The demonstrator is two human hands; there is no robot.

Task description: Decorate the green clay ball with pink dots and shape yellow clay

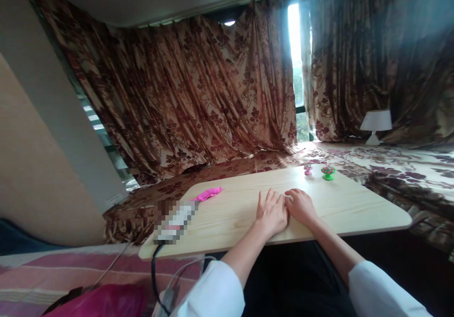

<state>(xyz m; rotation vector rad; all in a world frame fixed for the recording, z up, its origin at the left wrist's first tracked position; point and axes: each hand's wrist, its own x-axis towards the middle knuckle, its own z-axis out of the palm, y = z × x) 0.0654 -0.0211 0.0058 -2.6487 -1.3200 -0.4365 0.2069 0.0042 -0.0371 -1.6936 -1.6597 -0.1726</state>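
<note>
Resting on table (pixel 227 227): left hand (pixel 274 213), fingers apart; right hand (pixel 301 205) curled against it, grip unclear.
Far edge: green toy (pixel 328 172), pink toy (pixel 308 170), perhaps set back for working room.

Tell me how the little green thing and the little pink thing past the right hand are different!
The green thing looks bigger than the pink thing. The green thing has a bright green base; the pink thing's base is pink. The green thing is farther right, the pink thing left of it. Both stand on the table, beyond the right hand.
</note>
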